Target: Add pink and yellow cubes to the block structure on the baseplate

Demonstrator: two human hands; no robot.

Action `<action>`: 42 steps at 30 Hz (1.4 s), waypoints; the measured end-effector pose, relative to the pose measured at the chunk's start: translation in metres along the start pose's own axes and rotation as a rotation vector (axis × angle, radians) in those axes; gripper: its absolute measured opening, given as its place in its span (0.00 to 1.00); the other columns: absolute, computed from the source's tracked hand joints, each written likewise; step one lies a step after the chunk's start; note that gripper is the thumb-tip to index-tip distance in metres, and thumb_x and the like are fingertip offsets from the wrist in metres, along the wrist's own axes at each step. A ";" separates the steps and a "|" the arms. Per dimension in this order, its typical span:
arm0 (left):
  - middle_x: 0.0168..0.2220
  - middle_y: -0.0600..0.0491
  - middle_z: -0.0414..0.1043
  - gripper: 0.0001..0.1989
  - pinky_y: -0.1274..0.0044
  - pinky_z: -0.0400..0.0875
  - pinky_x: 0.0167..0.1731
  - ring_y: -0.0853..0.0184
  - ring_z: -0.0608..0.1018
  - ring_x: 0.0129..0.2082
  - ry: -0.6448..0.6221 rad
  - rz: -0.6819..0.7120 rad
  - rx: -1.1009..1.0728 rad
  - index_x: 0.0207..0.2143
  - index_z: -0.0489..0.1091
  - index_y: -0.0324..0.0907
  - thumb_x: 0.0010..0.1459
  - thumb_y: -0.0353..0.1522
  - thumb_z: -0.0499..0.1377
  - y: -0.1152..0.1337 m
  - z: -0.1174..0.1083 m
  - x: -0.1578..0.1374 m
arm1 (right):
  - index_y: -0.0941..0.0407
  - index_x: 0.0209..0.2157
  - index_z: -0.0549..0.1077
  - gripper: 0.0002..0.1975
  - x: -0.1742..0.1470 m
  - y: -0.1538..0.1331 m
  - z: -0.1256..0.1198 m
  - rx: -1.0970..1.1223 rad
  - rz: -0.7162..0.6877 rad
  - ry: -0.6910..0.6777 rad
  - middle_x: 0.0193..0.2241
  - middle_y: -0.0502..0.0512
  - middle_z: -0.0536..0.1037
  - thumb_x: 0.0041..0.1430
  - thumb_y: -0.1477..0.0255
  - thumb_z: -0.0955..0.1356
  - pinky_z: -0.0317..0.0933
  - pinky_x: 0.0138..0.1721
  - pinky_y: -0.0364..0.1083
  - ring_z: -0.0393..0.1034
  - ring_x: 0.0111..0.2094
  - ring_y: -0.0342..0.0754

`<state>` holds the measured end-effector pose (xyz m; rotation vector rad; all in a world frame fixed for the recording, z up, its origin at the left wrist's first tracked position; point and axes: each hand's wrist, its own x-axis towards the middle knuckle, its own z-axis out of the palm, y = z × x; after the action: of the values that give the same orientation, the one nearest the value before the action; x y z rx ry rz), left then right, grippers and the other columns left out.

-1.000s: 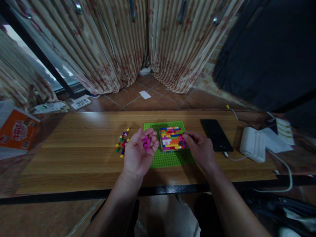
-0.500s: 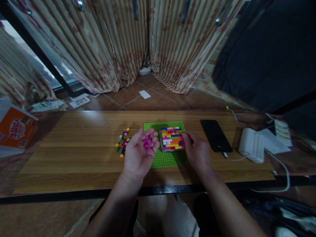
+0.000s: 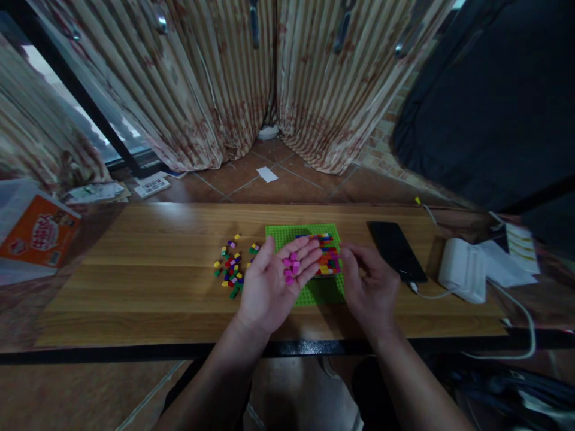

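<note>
My left hand is palm up, fingers stretched out, with several small pink toy bricks resting on it. It hovers over the left part of a green baseplate and hides part of a multicoloured brick block built there. At the right edge of that block is my right hand, its thumb and fingers closed in a pinch. Whatever it pinches is too small or hidden to make out. A loose pile of mixed coloured bricks lies left of my left hand.
The wooden table also bears a black phone, plugged into a white cable, and a white charger-like box. Papers lie beyond them. A clear tub with an orange label is at the far left.
My left hand has moved right, and its fingers have straightened and now cover part of the brick block. My right hand has drawn slightly right from the block's edge.
</note>
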<state>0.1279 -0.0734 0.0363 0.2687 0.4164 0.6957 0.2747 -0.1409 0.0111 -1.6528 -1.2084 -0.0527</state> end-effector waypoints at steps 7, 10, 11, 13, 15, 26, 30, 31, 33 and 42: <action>0.52 0.39 0.71 0.29 0.74 0.61 0.54 0.60 0.71 0.55 -0.040 -0.038 -0.034 0.48 0.72 0.32 0.63 0.47 0.46 -0.005 0.000 0.000 | 0.55 0.43 0.74 0.09 -0.010 -0.021 0.007 0.094 -0.236 -0.257 0.40 0.57 0.76 0.61 0.74 0.66 0.67 0.45 0.50 0.71 0.43 0.49; 0.51 0.40 0.72 0.29 0.74 0.61 0.54 0.60 0.70 0.55 -0.047 -0.042 -0.038 0.47 0.73 0.32 0.63 0.47 0.46 -0.006 0.001 0.000 | 0.56 0.43 0.74 0.09 -0.011 -0.018 0.010 0.051 -0.236 -0.270 0.41 0.58 0.74 0.61 0.74 0.67 0.67 0.46 0.50 0.71 0.44 0.49; 0.50 0.40 0.73 0.29 0.74 0.61 0.54 0.60 0.70 0.55 -0.047 -0.043 -0.040 0.47 0.73 0.33 0.63 0.47 0.46 -0.006 0.001 0.000 | 0.56 0.43 0.74 0.09 -0.011 -0.017 0.011 0.044 -0.238 -0.275 0.40 0.58 0.74 0.61 0.74 0.67 0.67 0.45 0.50 0.71 0.43 0.49; 0.49 0.40 0.73 0.29 0.74 0.60 0.55 0.60 0.70 0.55 -0.041 -0.045 -0.041 0.47 0.73 0.32 0.63 0.47 0.46 -0.007 0.002 0.000 | 0.55 0.43 0.75 0.09 -0.012 -0.015 0.012 0.045 -0.244 -0.285 0.40 0.57 0.74 0.62 0.74 0.66 0.67 0.45 0.50 0.70 0.43 0.49; 0.49 0.39 0.73 0.30 0.74 0.60 0.55 0.60 0.70 0.56 -0.034 -0.048 -0.040 0.47 0.73 0.32 0.63 0.48 0.46 -0.008 0.001 0.000 | 0.55 0.42 0.75 0.08 -0.012 -0.015 0.013 0.055 -0.250 -0.292 0.39 0.56 0.74 0.62 0.75 0.66 0.67 0.44 0.49 0.71 0.42 0.48; 0.48 0.39 0.74 0.24 0.69 0.63 0.56 0.57 0.72 0.55 0.074 0.080 -0.013 0.42 0.74 0.33 0.61 0.45 0.51 0.005 -0.002 0.001 | 0.54 0.36 0.77 0.06 0.000 0.007 -0.006 0.096 0.048 -0.112 0.33 0.52 0.78 0.60 0.68 0.68 0.66 0.35 0.45 0.73 0.34 0.46; 0.41 0.42 0.77 0.20 0.72 0.68 0.52 0.62 0.77 0.47 0.205 0.189 -0.017 0.37 0.74 0.33 0.61 0.41 0.52 0.015 -0.007 0.003 | 0.55 0.35 0.78 0.08 0.002 0.022 -0.015 0.097 0.168 -0.192 0.33 0.53 0.79 0.60 0.66 0.68 0.66 0.35 0.45 0.73 0.34 0.47; 0.38 0.43 0.78 0.19 0.73 0.69 0.50 0.64 0.78 0.44 0.234 0.201 -0.022 0.35 0.74 0.34 0.62 0.41 0.52 0.016 -0.007 0.003 | 0.55 0.36 0.78 0.08 0.002 0.023 -0.016 0.089 0.168 -0.227 0.33 0.53 0.79 0.60 0.66 0.68 0.65 0.36 0.45 0.73 0.35 0.47; 0.35 0.45 0.77 0.18 0.75 0.71 0.47 0.66 0.78 0.40 0.281 0.208 -0.028 0.33 0.74 0.34 0.61 0.39 0.52 0.017 -0.008 0.004 | 0.55 0.36 0.78 0.08 0.001 0.023 -0.016 0.065 0.142 -0.278 0.33 0.53 0.79 0.60 0.67 0.67 0.65 0.36 0.45 0.73 0.35 0.47; 0.32 0.46 0.77 0.16 0.76 0.72 0.43 0.68 0.78 0.36 0.308 0.196 -0.015 0.31 0.74 0.35 0.61 0.38 0.54 0.013 -0.007 0.004 | 0.57 0.36 0.78 0.08 0.000 0.016 -0.009 -0.132 -0.021 -0.288 0.32 0.55 0.79 0.60 0.70 0.67 0.66 0.34 0.45 0.73 0.31 0.47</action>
<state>0.1203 -0.0600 0.0340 0.1895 0.6845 0.9367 0.2904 -0.1468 0.0037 -1.8068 -1.4655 0.0972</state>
